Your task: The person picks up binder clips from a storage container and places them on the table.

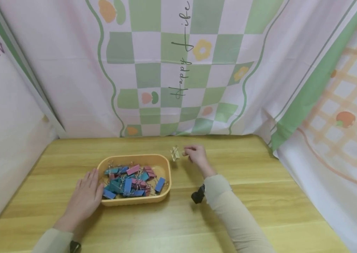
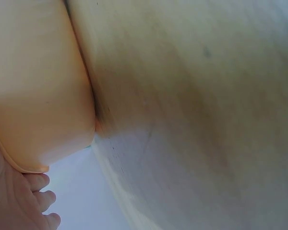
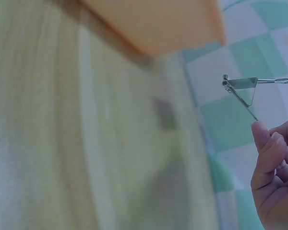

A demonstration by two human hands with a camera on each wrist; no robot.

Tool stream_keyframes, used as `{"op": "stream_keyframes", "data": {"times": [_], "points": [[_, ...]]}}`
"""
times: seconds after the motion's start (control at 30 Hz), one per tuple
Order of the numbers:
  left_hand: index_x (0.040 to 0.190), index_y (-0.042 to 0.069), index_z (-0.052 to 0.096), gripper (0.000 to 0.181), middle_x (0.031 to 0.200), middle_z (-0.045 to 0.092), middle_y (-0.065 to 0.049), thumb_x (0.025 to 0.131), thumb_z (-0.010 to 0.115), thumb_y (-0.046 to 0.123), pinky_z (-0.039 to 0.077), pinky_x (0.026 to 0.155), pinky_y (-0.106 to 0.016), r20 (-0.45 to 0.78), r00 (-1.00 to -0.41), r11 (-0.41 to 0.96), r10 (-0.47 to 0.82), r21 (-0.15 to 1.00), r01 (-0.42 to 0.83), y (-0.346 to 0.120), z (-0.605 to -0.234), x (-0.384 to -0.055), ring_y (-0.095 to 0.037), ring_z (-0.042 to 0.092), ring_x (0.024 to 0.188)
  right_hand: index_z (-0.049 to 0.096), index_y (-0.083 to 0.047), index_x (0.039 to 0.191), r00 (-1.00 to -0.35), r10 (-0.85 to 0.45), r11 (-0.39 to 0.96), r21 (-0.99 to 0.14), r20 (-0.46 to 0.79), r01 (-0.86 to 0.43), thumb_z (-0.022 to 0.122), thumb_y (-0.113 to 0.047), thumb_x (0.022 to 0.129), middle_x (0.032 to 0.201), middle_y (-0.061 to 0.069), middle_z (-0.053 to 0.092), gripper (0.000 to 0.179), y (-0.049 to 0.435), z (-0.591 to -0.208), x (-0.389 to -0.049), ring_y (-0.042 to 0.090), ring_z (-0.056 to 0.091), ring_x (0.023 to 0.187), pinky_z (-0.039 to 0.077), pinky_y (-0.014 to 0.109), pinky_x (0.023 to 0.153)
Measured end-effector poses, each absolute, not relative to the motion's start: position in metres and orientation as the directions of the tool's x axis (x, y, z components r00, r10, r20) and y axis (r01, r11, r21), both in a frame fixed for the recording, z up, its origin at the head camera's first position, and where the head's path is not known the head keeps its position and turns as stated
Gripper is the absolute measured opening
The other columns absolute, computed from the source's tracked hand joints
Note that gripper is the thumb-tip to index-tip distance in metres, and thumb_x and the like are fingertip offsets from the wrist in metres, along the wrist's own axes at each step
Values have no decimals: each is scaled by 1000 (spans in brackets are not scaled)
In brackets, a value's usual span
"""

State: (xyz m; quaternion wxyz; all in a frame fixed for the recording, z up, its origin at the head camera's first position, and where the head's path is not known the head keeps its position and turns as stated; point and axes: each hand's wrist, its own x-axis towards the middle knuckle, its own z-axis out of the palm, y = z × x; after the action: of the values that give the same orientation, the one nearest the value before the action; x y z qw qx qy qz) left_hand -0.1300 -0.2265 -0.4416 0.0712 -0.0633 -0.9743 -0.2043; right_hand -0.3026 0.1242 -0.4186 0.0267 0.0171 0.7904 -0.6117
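Note:
My right hand is raised over the table to the right of the tray, pinching a binder clip by one wire handle. That clip looks pale yellow in the head view; the right wrist view shows its other handle sticking out away from my fingers. My left hand rests with fairly straight fingers against the left side of an orange plastic tray. In the left wrist view several fingertips show by the tray's rim. Blue, teal and pink binder clips lie heaped inside the tray.
A wood-grain table carries the tray. Behind it hangs a green-and-white checked curtain, with more printed cloth at the right and a pale cloth at the left. A black wrist device sits under my right wrist.

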Motion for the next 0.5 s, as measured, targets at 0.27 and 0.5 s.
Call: {"op": "stream_keyframes", "data": {"times": [0.27,0.5], "points": [[141,-12,15,58,145,16,-31,101,27,27,8,106,-57,171,-981,909,94,386,154,-226,-443,-130,-46,14,132,60,12,110,-991,24,245,-960,-132,134,53,3,88,82,19,66,24,134,-441,-305,8,47,49,38,16,43],[141,-12,16,58,144,17,-31,100,28,28,10,105,-58,184,-978,910,94,383,160,-226,-443,-130,-47,15,131,60,10,110,-983,31,269,-946,-178,180,54,1,89,81,17,66,24,139,-454,-305,8,49,50,41,16,42]]}}
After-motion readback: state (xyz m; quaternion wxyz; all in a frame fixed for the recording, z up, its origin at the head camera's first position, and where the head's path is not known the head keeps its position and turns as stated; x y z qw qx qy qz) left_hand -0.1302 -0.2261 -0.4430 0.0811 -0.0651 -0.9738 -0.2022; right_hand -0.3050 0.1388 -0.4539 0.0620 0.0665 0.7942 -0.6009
